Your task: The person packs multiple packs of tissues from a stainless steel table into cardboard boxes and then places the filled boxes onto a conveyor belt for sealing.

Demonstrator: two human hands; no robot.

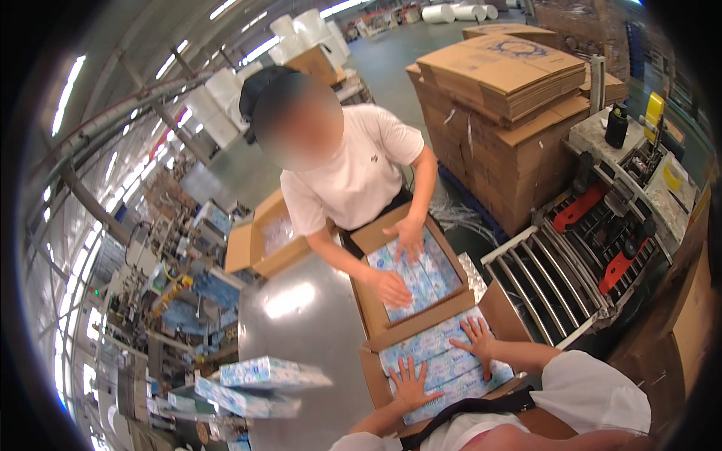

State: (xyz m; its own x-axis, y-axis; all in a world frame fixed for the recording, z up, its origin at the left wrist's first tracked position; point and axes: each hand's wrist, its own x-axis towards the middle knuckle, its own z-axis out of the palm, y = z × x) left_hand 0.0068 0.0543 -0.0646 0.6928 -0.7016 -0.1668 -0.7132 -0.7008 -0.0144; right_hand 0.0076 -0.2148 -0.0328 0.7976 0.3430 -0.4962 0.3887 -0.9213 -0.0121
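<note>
Both my hands lie flat on blue-and-white printed packs (450, 373) that fill an open cardboard box (374, 379) in front of me. My left hand (412, 387) has its fingers spread over the packs on the left side. Toward the right side, my right hand (477, 342) presses down with fingers apart. Just beyond stands another open carton (368, 304) filled with similar packs (429, 272). A co-worker in a white T-shirt (353, 161) leans over it, both hands resting on its packs.
On the metal table (282, 331), several blurred packs (263, 383) lie at the left, beside machinery (180, 301). A roller conveyor (545, 282) with red parts stands at the right. Behind it rises a stack of flattened cartons (504, 83). Another open box (274, 240) sits beside the co-worker.
</note>
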